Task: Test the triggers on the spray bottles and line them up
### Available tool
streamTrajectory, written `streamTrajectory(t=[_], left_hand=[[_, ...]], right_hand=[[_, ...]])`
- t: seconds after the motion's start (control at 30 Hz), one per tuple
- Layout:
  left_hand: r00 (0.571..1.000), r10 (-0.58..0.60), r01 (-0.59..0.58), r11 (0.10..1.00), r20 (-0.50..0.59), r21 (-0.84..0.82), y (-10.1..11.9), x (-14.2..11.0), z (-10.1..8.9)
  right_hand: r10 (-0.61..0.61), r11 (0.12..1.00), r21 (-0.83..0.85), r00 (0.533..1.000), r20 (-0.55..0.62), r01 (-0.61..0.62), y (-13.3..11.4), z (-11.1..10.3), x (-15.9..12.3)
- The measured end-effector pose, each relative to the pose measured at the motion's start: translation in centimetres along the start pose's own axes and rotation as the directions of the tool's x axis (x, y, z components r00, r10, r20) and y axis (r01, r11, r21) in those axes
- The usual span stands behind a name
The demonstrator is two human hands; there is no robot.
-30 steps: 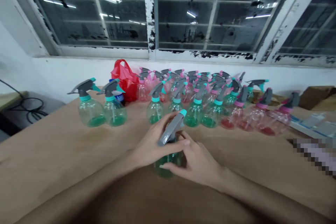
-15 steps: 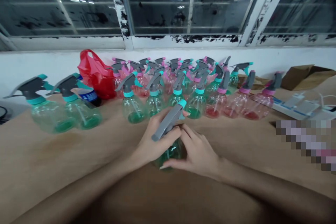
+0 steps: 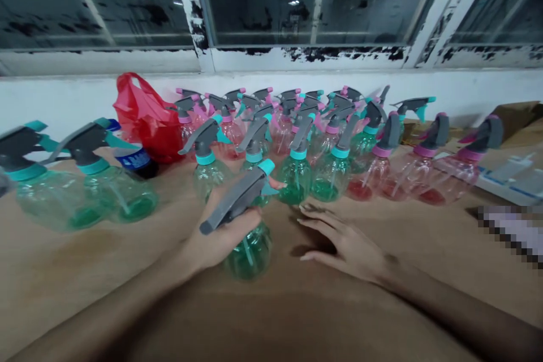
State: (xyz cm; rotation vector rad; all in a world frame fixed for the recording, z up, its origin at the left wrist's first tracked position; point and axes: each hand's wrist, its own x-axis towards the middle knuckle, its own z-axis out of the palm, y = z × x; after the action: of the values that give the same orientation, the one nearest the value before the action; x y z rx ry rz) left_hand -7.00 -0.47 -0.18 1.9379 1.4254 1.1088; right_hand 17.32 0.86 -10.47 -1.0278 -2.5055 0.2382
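My left hand (image 3: 223,226) is wrapped round the neck of a green spray bottle (image 3: 248,249) with a grey trigger head and teal nozzle, and the bottle leans to the left. My right hand (image 3: 343,240) rests just to the right of it on the brown table (image 3: 106,271), fingers spread and holding nothing. A small gap separates that hand from the bottle.
Several green and pink spray bottles (image 3: 297,141) stand in rows behind my hands. Two more green bottles (image 3: 85,181) stand at the left. A red plastic bag (image 3: 146,116) and a dark bottle with a blue label (image 3: 136,159) sit near the white wall. Cardboard (image 3: 515,116) lies at the right.
My right hand has let go of the bottle and moved right onto the table. My left hand has carried the bottle to the left and tilted it.
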Motion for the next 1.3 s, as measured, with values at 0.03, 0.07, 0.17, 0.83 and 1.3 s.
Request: streamTrajectory(t=[0.03,0.07,0.17,0.83,1.3], left_hand=[[1.0,0.014,-0.015,1.0,0.026,0.018,0.2,0.0,0.0],[0.998,0.029,-0.03,0.999,0.057,0.026,0.5,0.1,0.0],[0.988,0.049,-0.048,0.999,0.149,-0.011,1.5,0.3,-0.1],[0.985,0.084,-0.065,0.99,0.151,-0.126,1.1,-0.1,0.0],[0.986,0.055,-0.035,0.991,0.155,-0.13,1.1,-0.1,0.2]], right_hand=[[0.011,1.0,0.008,1.0,0.011,-0.011,0.0,0.0,0.0],[0.018,1.0,0.017,1.0,0.022,-0.019,0.1,0.1,0.1],[0.027,0.999,0.029,0.999,0.04,-0.028,0.1,0.2,0.0],[0.042,0.998,0.049,0.997,0.062,-0.045,0.3,0.2,-0.1],[0.034,0.998,0.059,0.998,0.048,-0.036,0.3,0.1,-0.1]])
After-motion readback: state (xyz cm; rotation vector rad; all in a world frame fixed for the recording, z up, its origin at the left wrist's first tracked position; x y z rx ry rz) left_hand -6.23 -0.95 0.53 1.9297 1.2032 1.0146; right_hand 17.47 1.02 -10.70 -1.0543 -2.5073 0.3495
